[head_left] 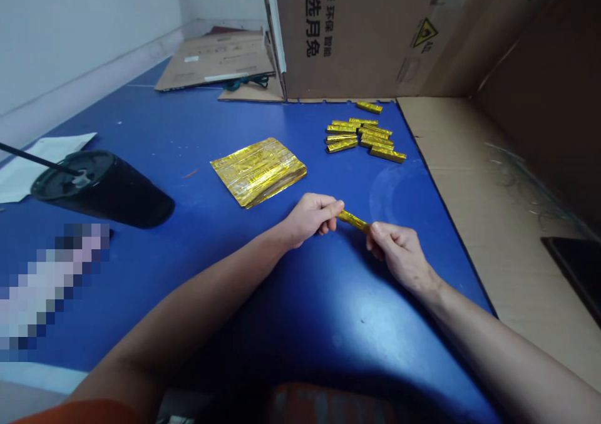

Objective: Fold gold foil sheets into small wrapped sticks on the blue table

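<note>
A narrow folded strip of gold foil [354,220] is stretched between my two hands above the blue table. My left hand [312,216] pinches its left end between thumb and fingers. At the other end, my right hand [397,248] grips it the same way, its lower fingers curled under. Beyond my left hand lies a flat stack of gold foil sheets [259,168], creased and shiny. Farther back on the right sits a loose pile of several folded gold foil strips [375,142], with a single strip [369,107] behind them.
A black tumbler with a straw [107,189] stands at the left, beside a white packet [70,145]. Cardboard walls [366,42] rise at the back and right. Flat cardboard [220,57] and a dark green cord [246,82] lie at the back left. A blurred-out object [51,286] is near left.
</note>
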Tool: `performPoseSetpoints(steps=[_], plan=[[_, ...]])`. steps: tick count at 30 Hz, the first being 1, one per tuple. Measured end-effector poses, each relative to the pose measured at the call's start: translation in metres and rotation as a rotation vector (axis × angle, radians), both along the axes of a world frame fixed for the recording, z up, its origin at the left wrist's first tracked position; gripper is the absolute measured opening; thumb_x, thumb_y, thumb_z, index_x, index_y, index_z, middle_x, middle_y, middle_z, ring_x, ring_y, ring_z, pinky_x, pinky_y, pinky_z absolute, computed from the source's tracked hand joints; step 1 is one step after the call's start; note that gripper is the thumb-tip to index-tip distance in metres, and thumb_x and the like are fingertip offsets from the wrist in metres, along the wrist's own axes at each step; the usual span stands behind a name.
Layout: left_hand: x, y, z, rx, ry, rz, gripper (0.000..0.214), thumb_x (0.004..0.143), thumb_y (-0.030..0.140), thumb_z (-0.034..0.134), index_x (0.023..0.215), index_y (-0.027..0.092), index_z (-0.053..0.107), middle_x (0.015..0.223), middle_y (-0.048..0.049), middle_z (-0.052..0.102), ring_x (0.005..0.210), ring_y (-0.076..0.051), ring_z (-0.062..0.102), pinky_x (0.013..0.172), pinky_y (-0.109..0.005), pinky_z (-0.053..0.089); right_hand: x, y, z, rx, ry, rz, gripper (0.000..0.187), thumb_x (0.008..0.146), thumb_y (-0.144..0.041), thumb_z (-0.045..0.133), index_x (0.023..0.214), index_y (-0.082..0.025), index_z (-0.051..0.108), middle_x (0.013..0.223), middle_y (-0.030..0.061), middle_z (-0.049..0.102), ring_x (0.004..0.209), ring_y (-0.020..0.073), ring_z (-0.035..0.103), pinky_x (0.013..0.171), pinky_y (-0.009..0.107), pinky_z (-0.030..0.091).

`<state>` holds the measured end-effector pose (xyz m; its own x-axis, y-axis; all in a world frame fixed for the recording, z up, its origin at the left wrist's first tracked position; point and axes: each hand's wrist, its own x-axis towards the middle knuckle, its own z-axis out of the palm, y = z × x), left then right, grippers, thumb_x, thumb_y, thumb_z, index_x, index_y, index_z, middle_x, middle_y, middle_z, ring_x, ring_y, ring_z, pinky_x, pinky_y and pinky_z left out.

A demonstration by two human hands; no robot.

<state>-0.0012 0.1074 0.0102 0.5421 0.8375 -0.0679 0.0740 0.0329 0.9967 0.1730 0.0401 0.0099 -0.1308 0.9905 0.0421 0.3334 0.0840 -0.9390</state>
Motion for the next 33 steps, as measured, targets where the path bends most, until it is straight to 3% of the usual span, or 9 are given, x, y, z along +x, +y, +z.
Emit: performPoseSetpoints(steps=[3, 7, 15, 20, 23, 25, 28, 30, 33], plan=[[0.006, -0.008, 0.002, 0.100, 0.125, -0.094, 0.037, 0.079, 0.038, 0.047, 0.051, 0.014, 0.046, 0.044, 0.0043, 0.045, 0.039, -0.004, 0.038, 0.041, -0.017, 0.030, 0.000, 0.002, 0.002, -0.053, 0.000, 0.079, 0.043, 0.080, -0.055, 0.040, 0.059, -0.018, 0.046, 0.050, -0.0044, 0.039, 0.045, 0.0085, 0.035, 0.043, 0.022, 0.028], [0.014, -0.019, 0.001, 0.202, 0.204, -0.163, 0.034, 0.080, 0.034, 0.042, 0.052, 0.015, 0.045, 0.045, 0.0044, 0.045, 0.041, -0.005, 0.038, 0.042, -0.018, 0.029, -0.003, 0.003, 0.006, -0.158, -0.168, 0.206, 0.039, 0.079, -0.050, 0.046, 0.058, -0.018, 0.045, 0.046, -0.0060, 0.036, 0.042, 0.0070, 0.030, 0.039, 0.021, 0.024], [0.004, -0.006, 0.000, 0.138, 0.176, 0.018, 0.040, 0.080, 0.041, 0.042, 0.048, 0.017, 0.038, 0.039, 0.0069, 0.033, 0.037, -0.005, 0.026, 0.038, -0.019, 0.021, -0.001, 0.005, 0.009, -0.164, -0.230, 0.224, 0.039, 0.083, -0.047, 0.039, 0.062, -0.017, 0.050, 0.048, -0.0063, 0.033, 0.041, 0.0069, 0.026, 0.038, 0.020, 0.023], [0.004, -0.005, -0.001, 0.074, 0.133, 0.012, 0.040, 0.079, 0.040, 0.045, 0.048, 0.016, 0.039, 0.038, 0.0069, 0.033, 0.035, -0.004, 0.025, 0.037, -0.019, 0.019, -0.003, -0.001, 0.001, 0.102, -0.405, 0.150, 0.040, 0.087, -0.041, 0.035, 0.057, -0.018, 0.047, 0.046, -0.0053, 0.033, 0.041, 0.0080, 0.030, 0.043, 0.022, 0.026], [0.005, -0.005, 0.002, -0.067, 0.081, -0.009, 0.025, 0.077, 0.031, 0.047, 0.059, 0.015, 0.048, 0.040, 0.0066, 0.038, 0.034, -0.004, 0.028, 0.035, -0.018, 0.019, -0.005, -0.005, -0.003, 0.350, -0.694, 0.089, 0.038, 0.088, -0.037, 0.035, 0.059, -0.017, 0.052, 0.051, -0.0007, 0.046, 0.047, 0.0107, 0.041, 0.051, 0.025, 0.030], [0.006, -0.005, 0.006, -0.162, 0.067, 0.012, 0.011, 0.074, 0.021, 0.046, 0.069, 0.014, 0.052, 0.043, 0.0058, 0.044, 0.034, -0.004, 0.031, 0.035, -0.017, 0.020, -0.007, -0.006, -0.004, 0.432, -0.820, 0.056, 0.037, 0.087, -0.037, 0.036, 0.064, -0.017, 0.056, 0.057, 0.0028, 0.054, 0.052, 0.0132, 0.047, 0.055, 0.026, 0.032], [0.007, -0.006, 0.011, -0.169, 0.065, 0.052, 0.011, 0.070, 0.011, 0.041, 0.074, 0.014, 0.050, 0.046, 0.0056, 0.047, 0.037, -0.004, 0.035, 0.037, -0.015, 0.024, -0.009, -0.007, -0.001, 0.327, -0.722, 0.026, 0.036, 0.085, -0.045, 0.040, 0.070, -0.017, 0.057, 0.060, 0.0024, 0.057, 0.054, 0.0135, 0.049, 0.055, 0.025, 0.033], [0.008, -0.007, 0.012, -0.115, 0.043, 0.014, 0.014, 0.069, 0.008, 0.039, 0.078, 0.015, 0.049, 0.047, 0.0061, 0.047, 0.039, -0.004, 0.037, 0.040, -0.015, 0.027, -0.008, -0.005, 0.004, 0.164, -0.534, 0.031, 0.041, 0.084, -0.050, 0.037, 0.068, -0.018, 0.055, 0.056, 0.0001, 0.053, 0.050, 0.0119, 0.046, 0.051, 0.024, 0.033], [0.008, -0.010, 0.012, -0.044, -0.006, -0.086, 0.015, 0.068, 0.010, 0.040, 0.081, 0.015, 0.047, 0.050, 0.0060, 0.048, 0.045, -0.005, 0.041, 0.044, -0.016, 0.031, -0.005, -0.001, 0.011, -0.071, -0.196, 0.151, 0.045, 0.085, -0.052, 0.031, 0.067, -0.017, 0.053, 0.055, -0.0004, 0.051, 0.049, 0.0109, 0.044, 0.048, 0.024, 0.034]])
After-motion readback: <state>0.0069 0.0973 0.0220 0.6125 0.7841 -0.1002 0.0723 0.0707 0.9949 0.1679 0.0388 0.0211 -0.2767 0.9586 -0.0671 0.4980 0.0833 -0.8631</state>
